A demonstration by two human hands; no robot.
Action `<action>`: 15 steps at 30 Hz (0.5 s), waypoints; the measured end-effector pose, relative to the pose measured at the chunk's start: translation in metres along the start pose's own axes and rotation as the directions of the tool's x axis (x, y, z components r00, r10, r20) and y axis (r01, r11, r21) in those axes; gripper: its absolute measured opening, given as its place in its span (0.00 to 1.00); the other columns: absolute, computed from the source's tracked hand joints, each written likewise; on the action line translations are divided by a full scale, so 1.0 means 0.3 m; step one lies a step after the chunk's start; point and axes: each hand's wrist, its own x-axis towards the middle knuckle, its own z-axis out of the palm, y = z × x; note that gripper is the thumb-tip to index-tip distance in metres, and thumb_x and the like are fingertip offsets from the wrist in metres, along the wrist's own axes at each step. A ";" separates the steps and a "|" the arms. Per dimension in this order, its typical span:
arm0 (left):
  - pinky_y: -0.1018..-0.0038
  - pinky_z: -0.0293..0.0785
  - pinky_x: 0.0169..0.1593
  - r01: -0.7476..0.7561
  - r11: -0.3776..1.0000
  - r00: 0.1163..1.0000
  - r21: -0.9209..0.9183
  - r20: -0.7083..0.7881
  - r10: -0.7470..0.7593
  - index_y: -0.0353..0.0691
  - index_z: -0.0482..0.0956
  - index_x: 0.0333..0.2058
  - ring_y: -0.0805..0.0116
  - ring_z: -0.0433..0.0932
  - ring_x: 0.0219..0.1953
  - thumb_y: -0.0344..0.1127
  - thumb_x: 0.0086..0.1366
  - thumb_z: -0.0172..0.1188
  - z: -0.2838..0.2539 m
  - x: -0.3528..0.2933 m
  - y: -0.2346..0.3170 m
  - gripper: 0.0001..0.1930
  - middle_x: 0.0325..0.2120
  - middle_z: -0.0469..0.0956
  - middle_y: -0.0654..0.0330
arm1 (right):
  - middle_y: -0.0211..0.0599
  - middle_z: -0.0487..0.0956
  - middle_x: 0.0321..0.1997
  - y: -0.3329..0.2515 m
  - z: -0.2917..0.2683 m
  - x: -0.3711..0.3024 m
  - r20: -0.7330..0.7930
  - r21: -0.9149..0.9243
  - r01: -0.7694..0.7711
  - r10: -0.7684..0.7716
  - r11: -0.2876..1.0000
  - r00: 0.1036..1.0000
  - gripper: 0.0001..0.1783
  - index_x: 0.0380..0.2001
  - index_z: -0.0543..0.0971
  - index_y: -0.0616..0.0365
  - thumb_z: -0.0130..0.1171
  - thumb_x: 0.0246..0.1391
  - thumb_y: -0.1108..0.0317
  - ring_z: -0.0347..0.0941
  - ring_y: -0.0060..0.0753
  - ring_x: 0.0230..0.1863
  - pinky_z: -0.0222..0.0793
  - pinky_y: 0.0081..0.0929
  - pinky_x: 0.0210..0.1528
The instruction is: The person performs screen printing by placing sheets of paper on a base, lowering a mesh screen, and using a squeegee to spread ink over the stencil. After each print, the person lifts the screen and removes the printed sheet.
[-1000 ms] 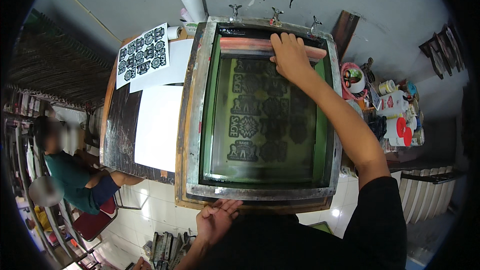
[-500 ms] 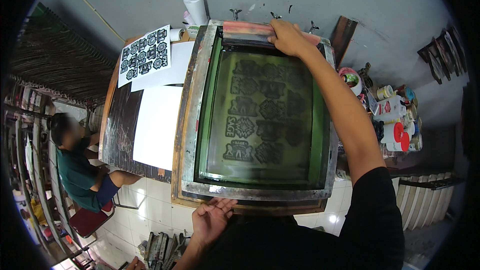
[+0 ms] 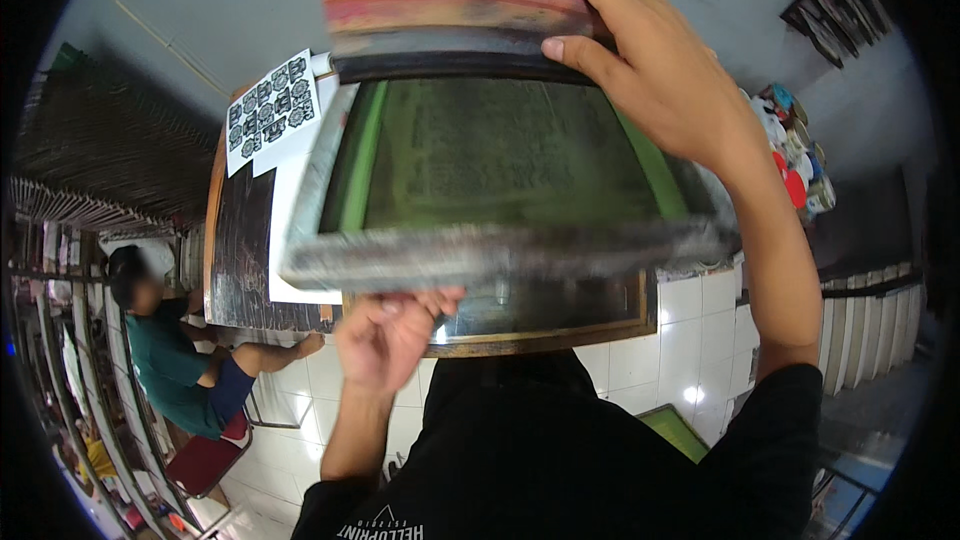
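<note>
A screen printing frame (image 3: 480, 255) with green mesh is tilted up before me, its near edge raised and blurred by motion. My left hand (image 3: 385, 340) has its fingertips curled against the underside of that near edge, towards its left part. At the far end of the frame, my right hand (image 3: 650, 65) grips the right side of a long squeegee (image 3: 430, 15), red along the top and dark below. Beneath the raised frame, part of a dark glossy tabletop (image 3: 545, 305) with a wooden border shows. Dark printed patterns on the mesh are smeared.
Left of the frame, a dark table (image 3: 240, 250) carries white paper (image 3: 305, 280) and a sheet of black designs (image 3: 272, 110). A seated person (image 3: 175, 360) is beyond it. Pots (image 3: 797, 155) stand at the right; a green panel (image 3: 675, 430) lies low by my right side.
The frame's near edge has risen off the tabletop, with my left hand rising under it. My right hand and the squeegee have come up and closer.
</note>
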 end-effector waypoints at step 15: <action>0.67 0.67 0.57 -0.296 0.779 0.952 0.553 0.235 0.195 0.30 0.75 0.51 0.60 0.77 0.48 0.40 0.68 0.50 0.112 0.273 0.219 0.20 0.50 0.79 0.45 | 0.63 0.79 0.42 -0.035 -0.241 0.212 -0.237 -0.069 -0.059 0.041 0.996 0.971 0.15 0.39 0.74 0.69 0.57 0.57 0.65 0.75 0.63 0.48 0.69 0.46 0.50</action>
